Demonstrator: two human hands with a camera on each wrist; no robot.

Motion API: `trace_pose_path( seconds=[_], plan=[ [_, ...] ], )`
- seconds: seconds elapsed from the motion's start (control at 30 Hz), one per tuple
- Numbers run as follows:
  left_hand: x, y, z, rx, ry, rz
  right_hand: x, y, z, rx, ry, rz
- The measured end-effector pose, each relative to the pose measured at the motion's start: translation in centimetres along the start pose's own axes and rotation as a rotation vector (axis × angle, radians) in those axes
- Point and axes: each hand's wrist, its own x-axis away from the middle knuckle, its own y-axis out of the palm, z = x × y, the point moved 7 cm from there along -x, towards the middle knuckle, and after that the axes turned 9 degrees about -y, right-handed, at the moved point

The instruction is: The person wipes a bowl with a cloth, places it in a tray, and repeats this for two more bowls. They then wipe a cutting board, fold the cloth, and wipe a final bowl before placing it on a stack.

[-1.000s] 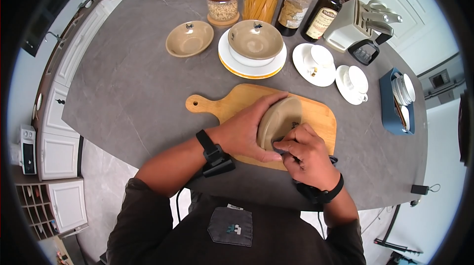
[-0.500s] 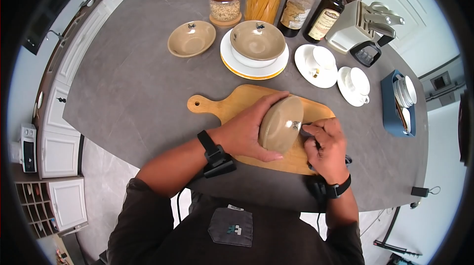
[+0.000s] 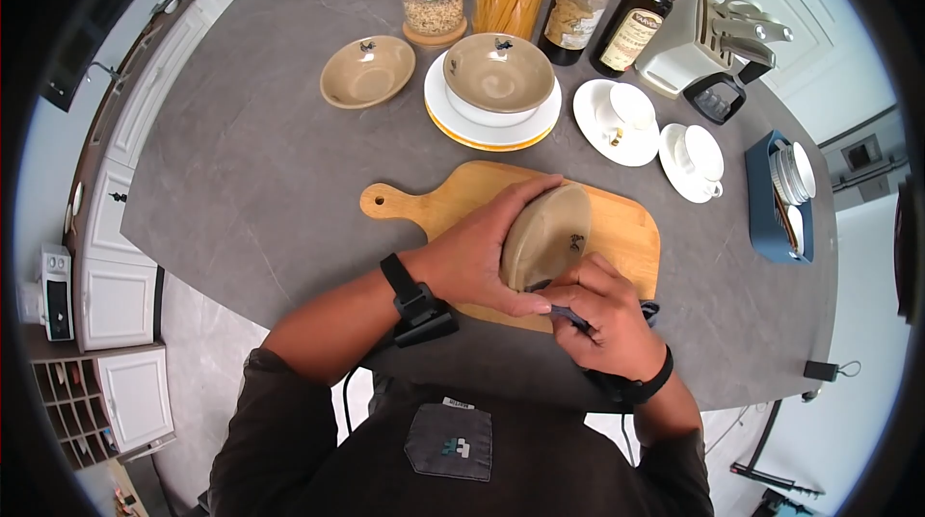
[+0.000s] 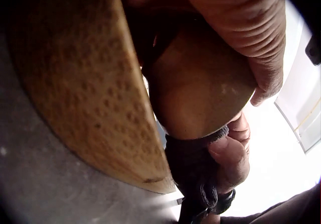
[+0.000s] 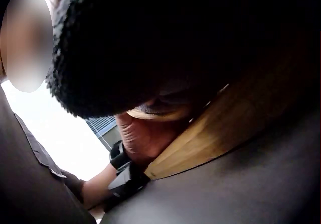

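My left hand (image 3: 472, 257) grips a tan bowl (image 3: 544, 233) by its side, thumb near the lower rim and fingers over the far edge. The bowl is tilted on its side above the wooden cutting board (image 3: 448, 213), and a small dark motif shows on it. At the bowl's lower right edge, my right hand (image 3: 612, 324) pinches a dark grey cloth (image 4: 193, 163) against the rim. Part of the cloth hangs out beyond that hand. In the right wrist view the cloth (image 5: 75, 83) covers much of the picture and hides the fingers.
Behind the board, another tan bowl (image 3: 368, 74) stands left of a bowl (image 3: 499, 74) stacked on white plates (image 3: 448, 127). White cups on saucers (image 3: 617, 146), two dark bottles (image 3: 631, 30), a knife block (image 3: 674, 45) and a blue bin (image 3: 766, 209) are to the right.
My right hand first drew away to the right of the bowl, then came back to its lower rim with the cloth. The bowl's tilt shifted a little in my left hand.
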Motion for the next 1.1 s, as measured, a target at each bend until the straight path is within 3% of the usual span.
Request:
trace_pose_path(
  seconds=[0.1, 0.17, 0.3, 0.43, 0.6, 0.73, 0.83, 0.9, 1.03, 1.1],
  plan=[
    [0.0, 0.0, 0.1, -0.003, 0.009, 0.008, 0.0, -0.1, 0.4, -0.129, -0.005, -0.009],
    [0.1, -0.1, 0.1, -0.015, 0.000, 0.010, 0.2, -0.8, 1.0, 0.195, 0.035, -0.002],
    [0.0, 0.0, 0.1, 0.016, -0.034, 0.007, 0.5, -2.2, 2.4, 0.455, 0.063, 0.157],
    [0.0, -0.1, 0.1, 0.009, -0.025, 0.006, 0.4, -1.4, 1.6, 0.447, 0.047, 0.134],
    [0.0, -0.6, -0.5, 0.140, -0.047, -0.017, 0.0, 0.1, 0.5, 0.161, 0.037, 0.004],
    [0.0, -0.6, -0.3, 0.210, -0.065, -0.020, 0.0, 0.3, 0.7, 0.053, 0.032, 0.005],
    [0.1, -0.3, -0.4, 0.195, -0.070, -0.055, 0.1, -0.2, 1.0, 0.121, 0.084, 0.083],
    [0.3, -0.2, 0.4, -0.001, 0.056, -0.008, 0.2, -0.4, 1.5, 0.164, 0.085, 0.093],
    [0.2, 0.0, 0.8, -0.090, 0.063, 0.013, 0.0, -0.3, 1.1, 0.228, 0.037, 0.063],
    [0.2, 0.1, 0.3, -0.006, -0.025, -0.019, 0.1, -0.2, 0.8, 0.158, 0.031, 0.024]
  ],
)
